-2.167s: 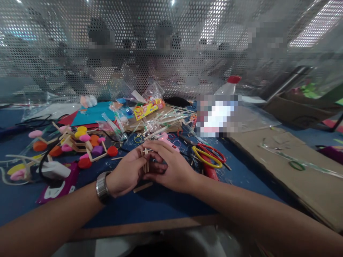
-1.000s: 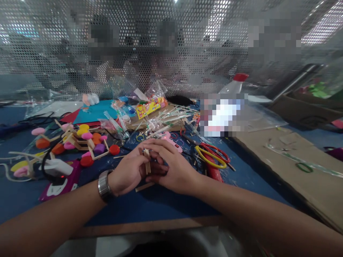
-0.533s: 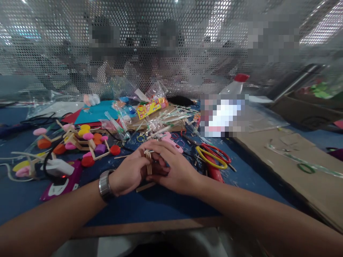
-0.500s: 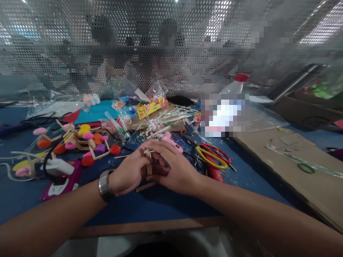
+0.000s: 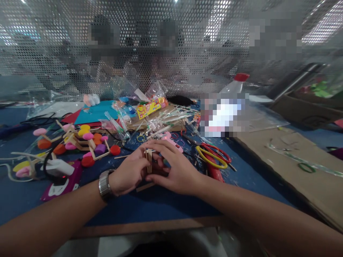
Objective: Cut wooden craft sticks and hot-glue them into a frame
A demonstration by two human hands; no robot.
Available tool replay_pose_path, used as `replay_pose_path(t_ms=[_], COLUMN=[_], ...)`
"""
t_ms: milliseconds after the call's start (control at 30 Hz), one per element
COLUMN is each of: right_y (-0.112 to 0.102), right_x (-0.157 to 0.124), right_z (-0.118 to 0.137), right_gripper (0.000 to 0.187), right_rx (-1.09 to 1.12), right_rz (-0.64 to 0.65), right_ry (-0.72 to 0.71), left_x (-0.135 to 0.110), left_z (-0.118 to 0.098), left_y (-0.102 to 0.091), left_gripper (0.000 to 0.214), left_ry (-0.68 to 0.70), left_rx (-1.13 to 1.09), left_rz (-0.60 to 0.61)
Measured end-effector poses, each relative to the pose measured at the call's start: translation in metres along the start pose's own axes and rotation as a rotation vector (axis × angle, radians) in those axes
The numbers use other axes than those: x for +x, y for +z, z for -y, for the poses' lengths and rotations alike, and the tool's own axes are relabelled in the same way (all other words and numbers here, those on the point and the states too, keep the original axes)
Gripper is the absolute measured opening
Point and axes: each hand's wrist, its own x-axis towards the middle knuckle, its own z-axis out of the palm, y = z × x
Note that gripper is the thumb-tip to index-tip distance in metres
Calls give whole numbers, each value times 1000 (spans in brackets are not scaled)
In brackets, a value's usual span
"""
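Both hands meet over the blue table mat (image 5: 150, 205) around a small upright bundle of wooden sticks (image 5: 148, 160). My left hand (image 5: 128, 175), a metal watch on its wrist, grips the bundle from the left. My right hand (image 5: 175, 170) closes on it from the right, its fingers curled over the top. One loose wooden stick (image 5: 143, 187) lies flat on the mat just under the hands.
A stick model with coloured foam pieces (image 5: 83, 142) sits at left near a white charger (image 5: 57, 167). Scissors with red and yellow handles (image 5: 213, 157) lie right of my hands. Cardboard (image 5: 300, 171), a red-capped bottle (image 5: 235, 84) and plastic packets (image 5: 148, 107) stand behind, before a perforated screen.
My hands stay in place on the stick bundle; the fingers have shifted slightly and the bundle stands a little straighter than before.
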Motion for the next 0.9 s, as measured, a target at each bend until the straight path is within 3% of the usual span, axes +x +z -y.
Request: replay_pose_path(t_ms=[200,367,533,667,900], right_y=[-2,-3,-6,-6,-4], right_x=[-3,-2,0,0,-3], right_z=[0,2,4,5,3], right_gripper=[40,34,32,42,48], right_rx=[32,60,66,76,87], right_rz=[-23,-33,-81,-176,-250], right_ry=[3,19,-4,37,57], left_x=[0,-1,-1,1,2], left_z=[4,5,3,5,-2], left_y=[-2,-5,-2,-1,-4], left_gripper=[62,72,53,52,33], left_ry=[97,7,5,-36,-48], left_rx=[183,186,182,161,117], left_rz=[-47,-34,-8,22,-75])
